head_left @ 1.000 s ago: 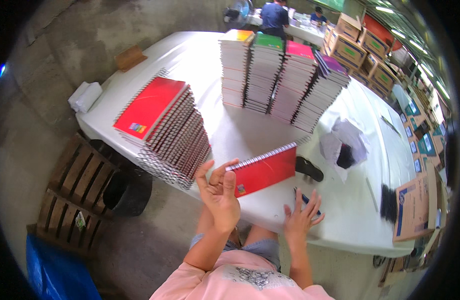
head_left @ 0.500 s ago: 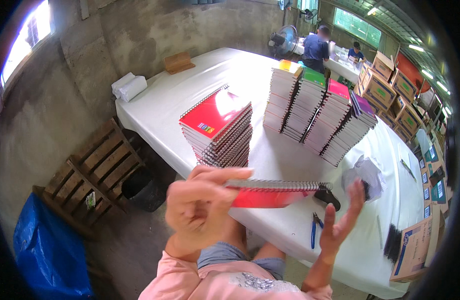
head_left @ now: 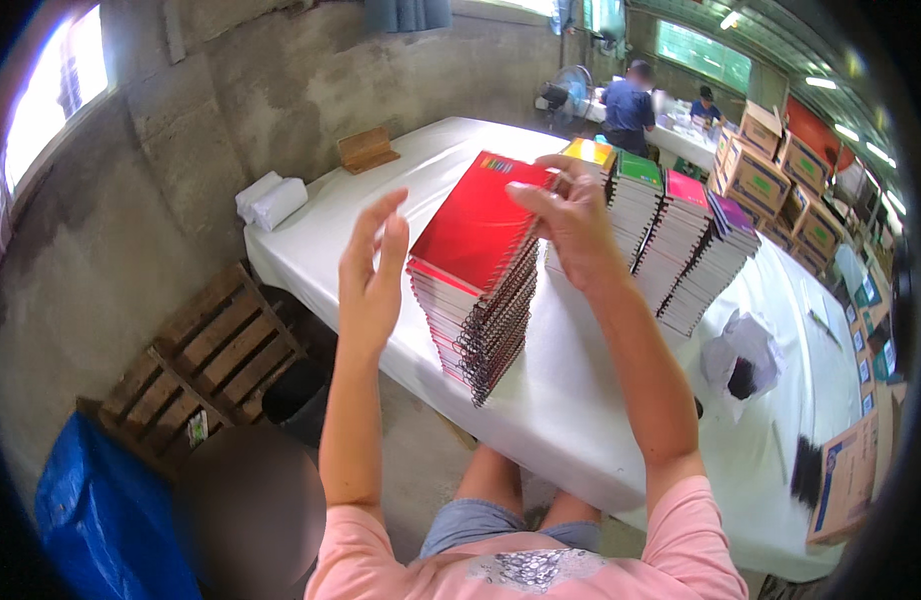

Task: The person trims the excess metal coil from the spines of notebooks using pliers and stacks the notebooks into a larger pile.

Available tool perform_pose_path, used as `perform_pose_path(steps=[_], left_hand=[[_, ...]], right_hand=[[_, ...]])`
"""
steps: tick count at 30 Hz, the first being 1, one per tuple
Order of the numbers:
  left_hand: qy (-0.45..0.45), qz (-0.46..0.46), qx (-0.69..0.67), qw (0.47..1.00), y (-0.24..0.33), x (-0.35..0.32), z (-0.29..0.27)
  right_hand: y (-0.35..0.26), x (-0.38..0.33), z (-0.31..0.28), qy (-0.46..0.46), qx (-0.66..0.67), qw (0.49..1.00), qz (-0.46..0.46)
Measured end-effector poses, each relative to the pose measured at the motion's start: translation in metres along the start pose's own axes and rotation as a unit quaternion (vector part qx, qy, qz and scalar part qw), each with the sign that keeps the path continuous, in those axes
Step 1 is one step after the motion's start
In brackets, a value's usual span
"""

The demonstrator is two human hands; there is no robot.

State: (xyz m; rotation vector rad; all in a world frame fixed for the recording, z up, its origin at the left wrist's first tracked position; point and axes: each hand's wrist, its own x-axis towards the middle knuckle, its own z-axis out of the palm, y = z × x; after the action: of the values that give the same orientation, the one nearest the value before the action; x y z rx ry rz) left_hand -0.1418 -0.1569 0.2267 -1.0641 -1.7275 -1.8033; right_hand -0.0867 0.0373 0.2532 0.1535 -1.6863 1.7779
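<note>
A red spiral notebook (head_left: 481, 218) lies on top of a leaning stack of spiral notebooks (head_left: 481, 320) on the white-covered table (head_left: 601, 400). My right hand (head_left: 571, 225) rests its fingers on the notebook's far right edge, by the spiral. My left hand (head_left: 373, 270) hovers open just left of the stack, fingers spread and touching nothing. Behind the right hand stand taller stacks of notebooks (head_left: 681, 240) with yellow, green, pink and purple covers.
White rolls (head_left: 271, 200) and a wooden block (head_left: 366, 150) sit at the table's far left. A crumpled white bag (head_left: 746, 350) and cardboard box (head_left: 849, 480) lie right. A wooden pallet (head_left: 206, 370) and blue sheet (head_left: 106, 520) are on the floor. People work at a back table (head_left: 646, 105).
The red notebook was held up in front of me in my left hand; now it lies on the left stack, my left hand has let go, and my right hand touches it.
</note>
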Motion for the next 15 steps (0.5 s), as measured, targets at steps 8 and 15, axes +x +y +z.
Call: perform_pose_path(steps=[8,15], left_hand=[[0.029,-0.095,-0.068,0.993,-0.036,-0.029,0.026],[0.108,-0.094,-0.169,0.975,-0.048,-0.031,0.048]], right_hand=[[0.035,-0.011,0.006,0.018,-0.546,0.836,-0.047],[0.066,-0.009,-0.002,0.06,-0.191,0.972,-0.12]])
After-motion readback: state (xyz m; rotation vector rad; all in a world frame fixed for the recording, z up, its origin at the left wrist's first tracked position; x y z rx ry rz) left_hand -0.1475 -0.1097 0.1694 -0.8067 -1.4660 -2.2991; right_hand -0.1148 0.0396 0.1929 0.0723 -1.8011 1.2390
